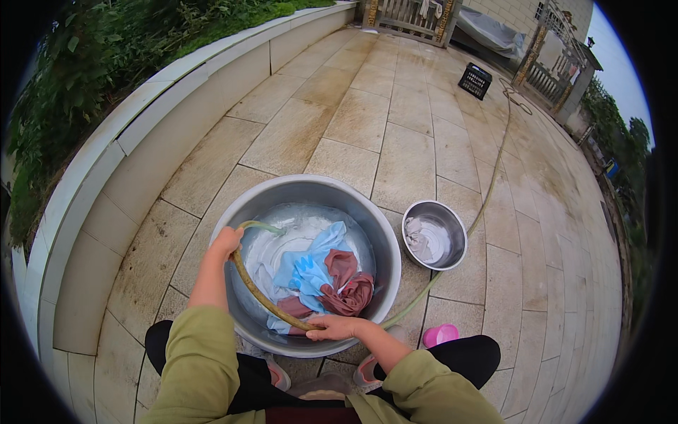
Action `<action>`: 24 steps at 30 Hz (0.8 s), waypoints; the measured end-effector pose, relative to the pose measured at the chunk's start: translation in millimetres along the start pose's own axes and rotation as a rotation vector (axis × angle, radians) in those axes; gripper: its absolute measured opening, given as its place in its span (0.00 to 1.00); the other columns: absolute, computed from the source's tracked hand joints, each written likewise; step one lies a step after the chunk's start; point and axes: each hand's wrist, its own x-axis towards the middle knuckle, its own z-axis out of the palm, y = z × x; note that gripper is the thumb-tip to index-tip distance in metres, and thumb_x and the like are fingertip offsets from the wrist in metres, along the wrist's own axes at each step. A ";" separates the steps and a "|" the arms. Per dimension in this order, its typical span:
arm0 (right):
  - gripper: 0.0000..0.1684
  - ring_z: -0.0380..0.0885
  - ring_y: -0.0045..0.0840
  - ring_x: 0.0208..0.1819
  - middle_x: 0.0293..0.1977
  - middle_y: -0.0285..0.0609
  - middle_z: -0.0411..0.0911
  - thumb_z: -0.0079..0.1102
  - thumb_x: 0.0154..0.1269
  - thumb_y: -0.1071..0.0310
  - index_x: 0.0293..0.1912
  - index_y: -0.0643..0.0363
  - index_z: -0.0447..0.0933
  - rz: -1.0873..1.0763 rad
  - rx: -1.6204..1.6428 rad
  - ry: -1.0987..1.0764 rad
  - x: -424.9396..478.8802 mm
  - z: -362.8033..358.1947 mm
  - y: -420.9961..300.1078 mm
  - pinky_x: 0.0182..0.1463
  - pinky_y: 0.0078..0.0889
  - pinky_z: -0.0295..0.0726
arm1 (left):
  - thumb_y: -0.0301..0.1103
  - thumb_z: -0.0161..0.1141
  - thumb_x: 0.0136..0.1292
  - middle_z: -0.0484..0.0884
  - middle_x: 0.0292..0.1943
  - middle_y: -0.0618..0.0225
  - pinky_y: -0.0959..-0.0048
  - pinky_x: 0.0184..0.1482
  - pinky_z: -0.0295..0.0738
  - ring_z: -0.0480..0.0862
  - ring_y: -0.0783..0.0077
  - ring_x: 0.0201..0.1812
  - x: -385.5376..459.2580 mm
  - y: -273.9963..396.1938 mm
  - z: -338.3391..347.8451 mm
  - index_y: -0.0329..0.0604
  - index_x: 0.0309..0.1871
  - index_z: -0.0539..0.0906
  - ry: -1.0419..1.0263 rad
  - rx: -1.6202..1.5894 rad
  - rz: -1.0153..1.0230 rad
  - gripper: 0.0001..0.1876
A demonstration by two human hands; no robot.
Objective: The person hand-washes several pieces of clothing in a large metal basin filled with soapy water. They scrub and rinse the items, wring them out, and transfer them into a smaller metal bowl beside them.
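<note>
My left hand [228, 241] grips a yellowish-green garden hose [253, 289] near its end, at the left rim of a large metal basin [389, 265]. The hose end points into the basin over the water. Farther along, my right hand [336, 327] holds the same hose at the basin's near side. In the shallow water lie a light blue cloth [302, 267] with brighter blue markings and a bunched brownish-red cloth [355, 294]. A paler cloth [262, 281] lies partly under the blue one. The hose hides part of the cloths.
Right of the basin stands a smaller metal bowl [460, 249] with a pale cloth [416, 238] inside. A pink cup [440, 335] is near my right knee. The hose runs back over the paving past a black plastic crate [475, 81]. A low wall [175, 138] borders the left side.
</note>
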 end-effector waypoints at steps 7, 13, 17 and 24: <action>0.17 0.73 0.37 0.38 0.32 0.46 0.75 0.45 0.58 0.53 0.39 0.54 0.71 0.197 -0.527 0.392 31.9 22.1 -27.5 0.35 0.40 0.70 | 0.42 0.41 0.61 0.76 0.33 0.55 0.57 0.36 0.70 0.76 0.56 0.33 56.9 -69.7 -5.3 0.36 0.41 0.73 0.167 0.351 0.170 0.18; 0.14 0.74 0.35 0.40 0.32 0.41 0.76 0.47 0.56 0.55 0.33 0.54 0.75 0.377 -0.889 0.308 83.2 42.9 41.9 0.39 0.42 0.68 | 0.41 0.44 0.59 0.73 0.42 0.56 0.59 0.43 0.67 0.71 0.57 0.47 26.9 -53.6 29.1 0.42 0.38 0.77 0.504 0.861 0.379 0.14; 0.19 0.70 0.34 0.48 0.40 0.43 0.75 0.51 0.52 0.52 0.39 0.54 0.76 0.453 -0.941 0.034 76.9 45.1 32.6 0.44 0.39 0.67 | 0.37 0.48 0.55 0.77 0.37 0.61 0.61 0.39 0.70 0.75 0.56 0.40 14.7 -63.4 61.8 0.43 0.29 0.78 0.264 0.806 0.418 0.10; 0.20 0.71 0.37 0.45 0.42 0.42 0.74 0.49 0.53 0.48 0.39 0.50 0.76 0.621 -0.491 0.260 56.3 -26.2 16.7 0.42 0.38 0.71 | 0.36 0.46 0.56 0.78 0.35 0.53 0.63 0.40 0.68 0.76 0.54 0.39 15.9 -122.4 147.1 0.38 0.36 0.79 -0.198 0.009 0.369 0.14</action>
